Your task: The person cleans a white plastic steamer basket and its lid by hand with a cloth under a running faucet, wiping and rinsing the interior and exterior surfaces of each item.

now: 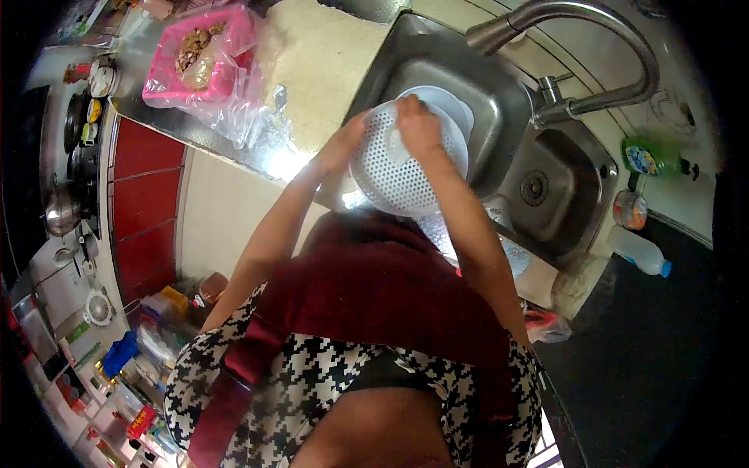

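Observation:
A white perforated colander is tilted over the near edge of the sink, its round holed face turned up toward me. My left hand grips its left rim. My right hand is closed and pressed against the upper part of the colander. Whatever its fingers hold there is hidden; a pale patch shows just below them, which I cannot identify. Behind the colander, a white plate or bowl lies in the larger steel basin.
A curved faucet arches over the double sink. To the left stands a pink basket with a plastic bag and brown food. A green bottle, a jar and a white bottle with a blue cap stand or lie at right.

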